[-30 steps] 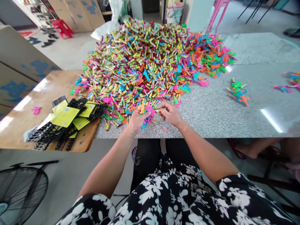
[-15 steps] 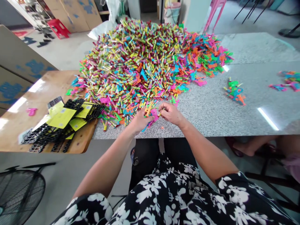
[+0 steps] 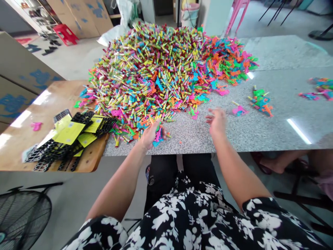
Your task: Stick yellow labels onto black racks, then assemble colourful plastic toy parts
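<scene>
My left hand (image 3: pixel 151 134) is closed around small plastic toy pieces (image 3: pixel 158 134), pink and blue, at the near edge of the pile; its fingers partly cover them. My right hand (image 3: pixel 218 122) hovers over the grey speckled table (image 3: pixel 192 139), fingers apart and slightly blurred, with nothing in it. To its right lies a pink plastic toy piece (image 3: pixel 239 110) with a thin yellow tube sticking out. Farther right sits a small cluster of green, blue and orange toy pieces (image 3: pixel 261 102). Beyond both hands rises a big heap of small labelled tubes (image 3: pixel 145 66) with dark red ends.
Coloured plastic pieces (image 3: pixel 229 62) form the heap's right side. Black plastic racks with yellow cards (image 3: pixel 69 132) lie on the wooden table (image 3: pixel 85 161) at left. Another toy cluster (image 3: pixel 322 88) is far right. A fan (image 3: pixel 23 218) stands lower left. Another person's leg (image 3: pixel 275 165) shows at right.
My right hand has moved away from my left hand to the right and opened. A pink toy piece with a tube now lies on the table there. My left hand has shifted slightly left.
</scene>
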`<action>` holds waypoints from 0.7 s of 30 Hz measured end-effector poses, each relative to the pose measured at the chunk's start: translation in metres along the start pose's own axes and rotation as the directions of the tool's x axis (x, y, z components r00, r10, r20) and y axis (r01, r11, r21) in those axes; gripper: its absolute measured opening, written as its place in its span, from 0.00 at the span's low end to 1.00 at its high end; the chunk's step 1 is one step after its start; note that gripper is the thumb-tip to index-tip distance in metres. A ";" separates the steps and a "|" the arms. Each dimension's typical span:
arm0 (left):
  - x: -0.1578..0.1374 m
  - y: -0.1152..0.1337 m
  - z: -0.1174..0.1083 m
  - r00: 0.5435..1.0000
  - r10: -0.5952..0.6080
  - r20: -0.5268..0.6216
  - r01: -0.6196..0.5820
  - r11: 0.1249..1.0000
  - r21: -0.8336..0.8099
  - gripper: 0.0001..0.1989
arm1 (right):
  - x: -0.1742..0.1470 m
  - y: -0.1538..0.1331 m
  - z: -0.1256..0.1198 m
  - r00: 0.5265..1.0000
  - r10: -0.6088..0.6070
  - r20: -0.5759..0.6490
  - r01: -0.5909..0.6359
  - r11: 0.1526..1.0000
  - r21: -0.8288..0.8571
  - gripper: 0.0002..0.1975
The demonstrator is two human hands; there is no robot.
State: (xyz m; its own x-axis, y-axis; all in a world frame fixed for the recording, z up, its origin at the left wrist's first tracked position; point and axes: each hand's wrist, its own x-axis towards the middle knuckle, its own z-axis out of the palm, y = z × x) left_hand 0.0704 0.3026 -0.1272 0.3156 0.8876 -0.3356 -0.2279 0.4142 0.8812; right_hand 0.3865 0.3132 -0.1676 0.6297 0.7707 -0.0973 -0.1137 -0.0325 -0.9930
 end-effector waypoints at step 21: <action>0.002 -0.020 -0.018 0.995 0.096 -0.009 -0.096 0.995 -0.033 0.28 | -0.110 0.009 0.094 0.673 0.031 0.739 -0.057 0.998 0.010 0.16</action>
State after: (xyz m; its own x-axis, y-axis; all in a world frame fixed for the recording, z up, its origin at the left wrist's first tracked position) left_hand 0.0592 0.3002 -0.1513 0.2840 0.9249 -0.2528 -0.2874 0.3337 0.8978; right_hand 0.2442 0.2879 -0.1593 -0.1479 0.9879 -0.0464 -0.1571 -0.0698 -0.9851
